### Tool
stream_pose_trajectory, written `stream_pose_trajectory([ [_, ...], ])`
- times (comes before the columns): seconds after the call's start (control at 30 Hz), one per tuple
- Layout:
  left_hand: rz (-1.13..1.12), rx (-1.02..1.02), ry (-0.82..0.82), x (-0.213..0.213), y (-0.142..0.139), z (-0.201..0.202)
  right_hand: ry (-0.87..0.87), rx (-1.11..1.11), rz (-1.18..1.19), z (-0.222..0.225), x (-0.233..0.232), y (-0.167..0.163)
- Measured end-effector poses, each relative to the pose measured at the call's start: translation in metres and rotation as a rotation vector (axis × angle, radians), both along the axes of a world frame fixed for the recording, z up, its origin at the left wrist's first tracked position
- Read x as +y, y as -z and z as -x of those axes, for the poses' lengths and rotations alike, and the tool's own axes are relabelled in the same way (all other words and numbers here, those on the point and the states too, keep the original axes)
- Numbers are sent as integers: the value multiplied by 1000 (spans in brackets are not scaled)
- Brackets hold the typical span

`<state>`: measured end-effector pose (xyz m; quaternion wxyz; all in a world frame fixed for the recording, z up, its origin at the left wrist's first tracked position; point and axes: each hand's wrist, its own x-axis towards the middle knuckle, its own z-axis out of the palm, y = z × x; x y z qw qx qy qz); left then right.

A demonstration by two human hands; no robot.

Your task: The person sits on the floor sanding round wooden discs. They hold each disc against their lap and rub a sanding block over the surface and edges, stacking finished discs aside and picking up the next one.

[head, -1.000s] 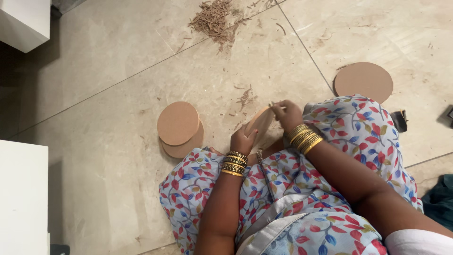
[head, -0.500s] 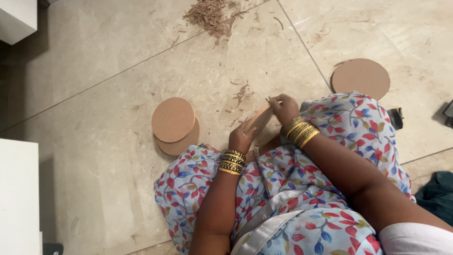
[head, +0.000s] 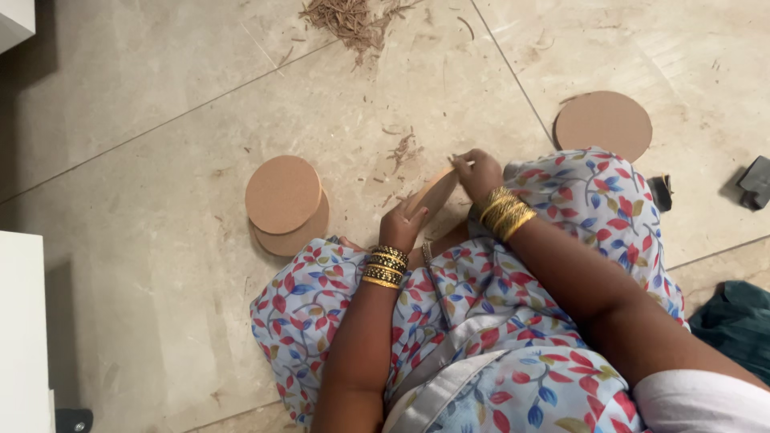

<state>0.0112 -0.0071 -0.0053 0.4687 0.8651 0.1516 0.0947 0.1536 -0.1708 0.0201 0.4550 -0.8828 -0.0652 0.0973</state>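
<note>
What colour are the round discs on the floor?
Light brown discs, like cardboard; the head view shows them.

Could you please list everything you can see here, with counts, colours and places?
Held disc: one, light brown, tilted on edge between both hands.
Stacked discs: at least two, brown, overlapping on the floor left of the knees.
Single disc: one, brown, flat on the floor at upper right.
Shavings pile: one, brown, top centre; loose bits scattered nearer the hands.
Dark objects: two, black, right edge by the knee.
Teal cloth: one, lower right.
White furniture: left edge.
Floor: beige tiles.
Left hand: gold and dark bangles, gripping the disc's lower edge.
Right hand: gold bangles, at the disc's upper edge.
</note>
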Motion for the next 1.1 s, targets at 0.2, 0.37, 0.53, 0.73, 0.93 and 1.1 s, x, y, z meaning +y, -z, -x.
stream_pose_trajectory([
  [0.2,-86,25,52,2,4,-4,-332,-470,43,76,18,6],
  [0.37,-73,51,23,3,1,0,-53,-206,-10,24,6,9],
  [0.53,-37,21,0,7,10,-4,15,-42,0,6,1,-1],
  [0.73,-96,68,51,12,35,-5,-415,-542,62,84,24,-10],
  [0.93,68,34,26,7,19,-2,-81,-302,9,24,5,1],
  [1.1,188,24,34,7,11,0,90,163,-191,-7,-12,13],
])
